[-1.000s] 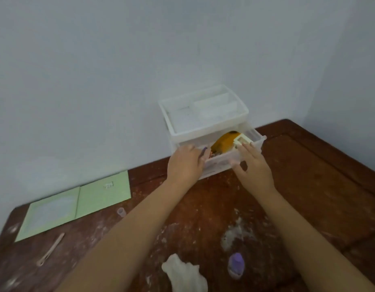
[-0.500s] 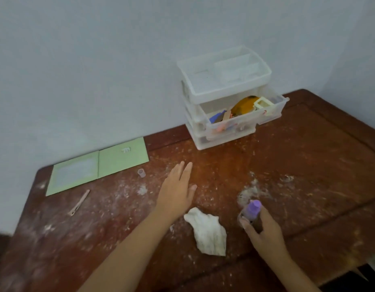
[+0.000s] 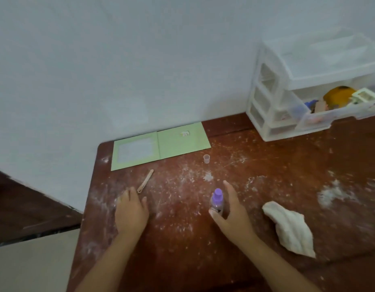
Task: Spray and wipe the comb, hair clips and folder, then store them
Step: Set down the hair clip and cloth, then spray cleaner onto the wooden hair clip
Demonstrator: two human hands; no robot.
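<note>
My right hand (image 3: 230, 213) grips a small spray bottle (image 3: 216, 200) with a purple cap, held upright just above the dusty wooden table (image 3: 182, 245). My left hand (image 3: 130, 211) rests flat on the table with nothing in it, its fingertips just short of a beige hair clip (image 3: 145, 183). A green folder (image 3: 159, 146) lies open at the back by the wall. A crumpled white cloth (image 3: 289, 226) lies to the right of my right hand.
A white plastic drawer unit (image 3: 272, 106) stands at the back right, its top drawer (image 3: 338, 114) pulled out and holding an orange item and small things. A tiny clear cup (image 3: 206, 158) sits near the folder. The table's left edge drops off beside my left hand.
Both hands left the drawer. My right hand picked up the spray bottle and carried it left. My left hand moved left to just short of the hair clip. The view swung left.
</note>
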